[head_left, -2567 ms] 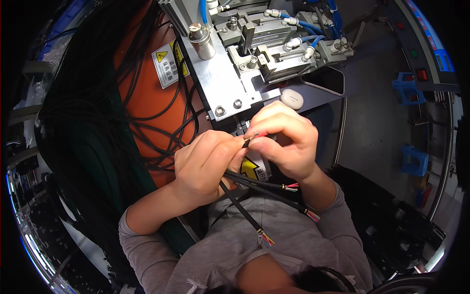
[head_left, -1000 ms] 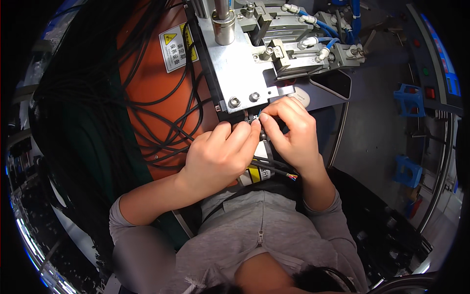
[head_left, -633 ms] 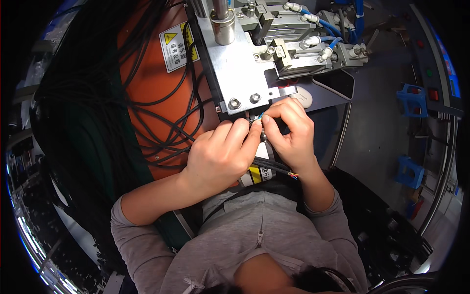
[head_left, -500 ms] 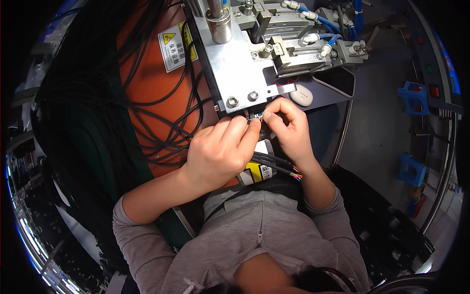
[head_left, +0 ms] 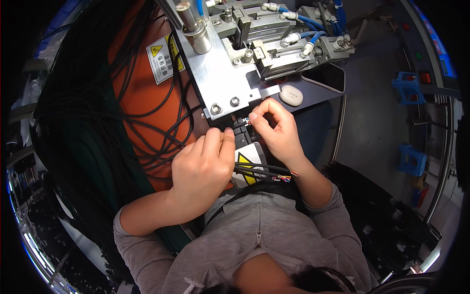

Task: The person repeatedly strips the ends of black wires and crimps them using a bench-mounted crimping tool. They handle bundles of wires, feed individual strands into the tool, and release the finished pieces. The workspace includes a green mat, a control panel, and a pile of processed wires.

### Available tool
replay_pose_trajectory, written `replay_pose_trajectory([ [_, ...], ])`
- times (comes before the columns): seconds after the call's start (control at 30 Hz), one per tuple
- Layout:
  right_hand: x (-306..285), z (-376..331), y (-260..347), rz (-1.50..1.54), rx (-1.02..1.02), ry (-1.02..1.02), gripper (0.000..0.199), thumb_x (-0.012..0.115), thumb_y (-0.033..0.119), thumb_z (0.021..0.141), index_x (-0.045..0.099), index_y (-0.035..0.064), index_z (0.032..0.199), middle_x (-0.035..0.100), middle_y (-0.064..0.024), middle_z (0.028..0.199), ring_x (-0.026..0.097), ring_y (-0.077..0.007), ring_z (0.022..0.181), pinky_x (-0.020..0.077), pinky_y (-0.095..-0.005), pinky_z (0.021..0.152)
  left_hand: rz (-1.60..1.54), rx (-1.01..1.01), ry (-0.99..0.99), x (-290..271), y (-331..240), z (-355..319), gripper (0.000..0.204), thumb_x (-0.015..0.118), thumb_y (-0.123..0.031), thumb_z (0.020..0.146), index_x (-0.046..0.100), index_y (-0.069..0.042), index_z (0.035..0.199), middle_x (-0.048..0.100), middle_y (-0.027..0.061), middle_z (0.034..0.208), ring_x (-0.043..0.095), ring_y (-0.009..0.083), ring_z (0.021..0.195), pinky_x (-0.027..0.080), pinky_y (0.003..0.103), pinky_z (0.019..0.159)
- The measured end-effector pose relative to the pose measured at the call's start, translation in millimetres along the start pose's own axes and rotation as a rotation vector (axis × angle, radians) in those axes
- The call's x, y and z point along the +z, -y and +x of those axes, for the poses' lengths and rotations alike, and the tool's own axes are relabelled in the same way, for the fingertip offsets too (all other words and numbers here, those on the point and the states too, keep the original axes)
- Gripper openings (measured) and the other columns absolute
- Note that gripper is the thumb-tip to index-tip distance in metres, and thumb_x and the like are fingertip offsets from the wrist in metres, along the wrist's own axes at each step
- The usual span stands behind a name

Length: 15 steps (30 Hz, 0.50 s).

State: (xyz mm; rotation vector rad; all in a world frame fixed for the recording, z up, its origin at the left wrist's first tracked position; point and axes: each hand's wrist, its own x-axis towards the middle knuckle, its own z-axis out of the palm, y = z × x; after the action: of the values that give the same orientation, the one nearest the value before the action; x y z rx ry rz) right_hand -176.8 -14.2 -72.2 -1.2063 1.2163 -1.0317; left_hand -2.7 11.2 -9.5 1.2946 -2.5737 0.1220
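Observation:
Between my hands, just below the front edge of a metal machine plate (head_left: 220, 73), runs a short stretch of black cable (head_left: 238, 125). My left hand (head_left: 205, 159) is closed, thumb and forefinger pinching that cable. Small coloured wires (head_left: 247, 120) show at its end, and my right hand (head_left: 279, 131) pinches them between thumb and forefinger. Below, several more black cables (head_left: 257, 169) with stripped, coloured ends (head_left: 284, 178) pass under my left hand, lying over a white and yellow warning label (head_left: 247, 156). My left palm hides part of them.
Pneumatic clamps (head_left: 286, 61) with blue air tubes (head_left: 313, 24) stand behind the plate. A white rounded case (head_left: 290, 95) and a dark phone-like slab (head_left: 325, 77) lie at its right. Many black cables (head_left: 161, 117) drape over the orange surface (head_left: 139, 95) at left. Blue stools (head_left: 411, 159) stand far right.
My left hand has drawn back down and left, opening a gap from my right hand and baring the cable between them. The whole view has shifted a little.

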Motion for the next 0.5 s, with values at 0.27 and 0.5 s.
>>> replay_pose_trajectory([
  [0.27, -39, -1, 6, -0.023, -0.242, 0.199, 0.022, 0.069, -0.003, 0.077, 0.062, -0.0004, 0.098, 0.063, -0.0056, 0.090, 0.058, -0.0096, 0.080, 0.0464, -0.0226, 0.072, 0.068, -0.042, 0.034, -2, 4, 0, 0.014, 0.063, -0.011, 0.081, 0.064, 0.001, 0.089, 0.046, 0.0020, 0.068, 0.053, 0.0092, 0.052, 0.042, 0.022, 0.044],
  [0.5, -64, -13, 11, 0.315, -0.514, 0.231, 0.035, 0.076, -0.006, 0.070, 0.059, -0.0044, 0.100, 0.065, -0.0145, 0.089, 0.064, -0.0186, 0.082, 0.0511, -0.0303, 0.075, -0.350, -0.078, -0.036, -2, 11, 7, 0.030, 0.073, -0.022, 0.074, 0.066, -0.004, 0.097, 0.053, 0.0062, 0.064, 0.054, 0.0197, 0.049, 0.041, 0.033, 0.046],
])
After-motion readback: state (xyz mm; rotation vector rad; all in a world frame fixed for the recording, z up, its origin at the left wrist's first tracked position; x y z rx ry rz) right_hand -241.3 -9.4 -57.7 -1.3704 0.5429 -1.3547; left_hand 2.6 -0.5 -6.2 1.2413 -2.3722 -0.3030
